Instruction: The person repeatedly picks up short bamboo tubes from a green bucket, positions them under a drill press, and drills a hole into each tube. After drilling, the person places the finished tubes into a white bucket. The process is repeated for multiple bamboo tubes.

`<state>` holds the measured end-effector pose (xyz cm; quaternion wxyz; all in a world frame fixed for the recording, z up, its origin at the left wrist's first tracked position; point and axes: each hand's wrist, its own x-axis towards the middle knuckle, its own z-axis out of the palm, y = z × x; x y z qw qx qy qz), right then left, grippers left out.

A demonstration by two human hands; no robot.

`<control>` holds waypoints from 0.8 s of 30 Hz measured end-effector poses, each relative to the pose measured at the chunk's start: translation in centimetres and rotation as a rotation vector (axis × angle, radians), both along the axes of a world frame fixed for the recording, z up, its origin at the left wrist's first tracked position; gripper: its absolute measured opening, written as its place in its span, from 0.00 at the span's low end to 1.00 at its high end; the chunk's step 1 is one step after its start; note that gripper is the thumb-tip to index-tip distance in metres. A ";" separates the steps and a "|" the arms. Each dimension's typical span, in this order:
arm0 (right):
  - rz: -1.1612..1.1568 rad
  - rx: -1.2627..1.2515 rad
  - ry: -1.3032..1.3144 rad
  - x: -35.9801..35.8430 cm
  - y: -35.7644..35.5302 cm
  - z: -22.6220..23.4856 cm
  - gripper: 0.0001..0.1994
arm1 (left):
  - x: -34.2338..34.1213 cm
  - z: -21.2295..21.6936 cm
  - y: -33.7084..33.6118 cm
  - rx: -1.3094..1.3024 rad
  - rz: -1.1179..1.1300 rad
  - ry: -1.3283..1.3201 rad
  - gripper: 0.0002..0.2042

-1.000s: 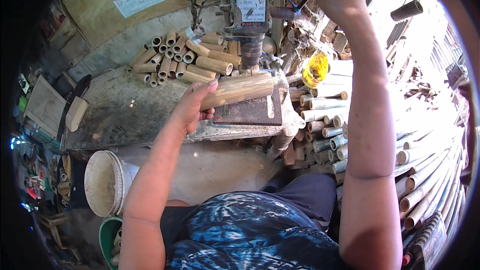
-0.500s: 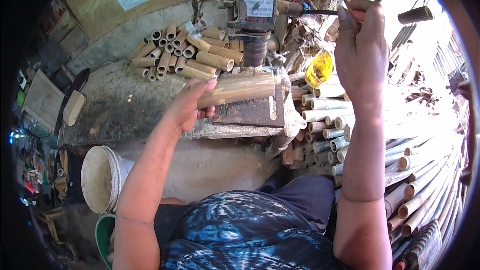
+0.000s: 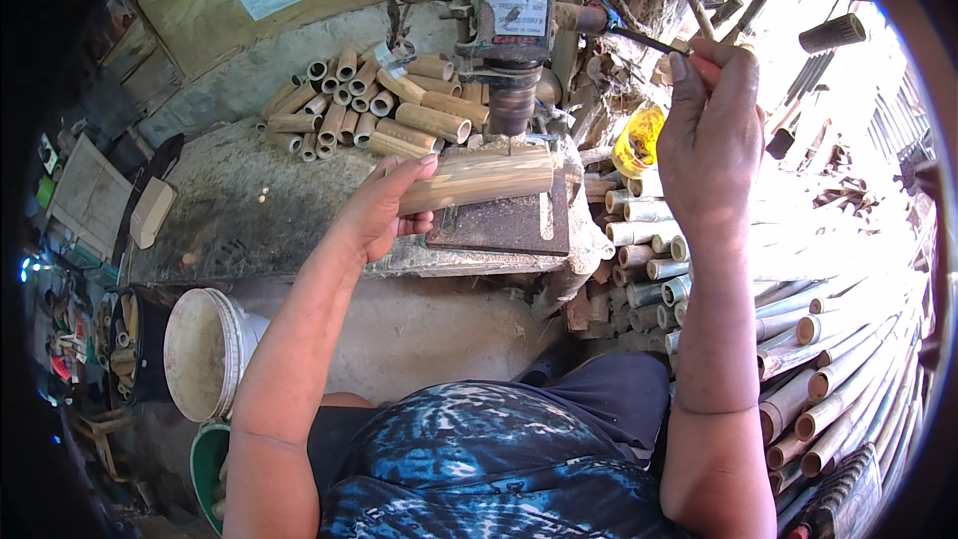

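Observation:
My left hand [image 3: 384, 205] is closed round the left end of a cut bamboo tube [image 3: 489, 180], held lengthwise over the dark metal base plate [image 3: 499, 230] of a drill press [image 3: 514, 10]. The chuck [image 3: 512, 105] is above the tube, and its thin bit [image 3: 510, 145] reaches down to the tube's upper side near the right end. Whether the bit has entered the wall is too small to tell. My right hand [image 3: 711, 125] grips the reddish knob of the press's feed lever [image 3: 649, 41], to the right of the machine.
Short bamboo tubes [image 3: 344, 105] are piled at the back of the dusty bench [image 3: 249, 220]. Long bamboo poles [image 3: 828, 379] lie stacked at the right, below a yellow container [image 3: 639, 140]. A white bucket [image 3: 200, 354] and a green bucket [image 3: 208, 459] stand at the lower left.
My right hand has come down slightly with the lever, which now slopes downward to the right. The chuck sits a little lower. My left hand and the tube have hardly moved.

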<state>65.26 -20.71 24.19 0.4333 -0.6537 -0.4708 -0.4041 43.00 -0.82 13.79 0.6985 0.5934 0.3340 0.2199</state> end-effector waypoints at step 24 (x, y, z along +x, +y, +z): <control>-0.135 -0.495 0.324 0.5 0.5 -6.5 0.09 | -0.1 -0.4 0.1 0.006 0.015 0.051 0.31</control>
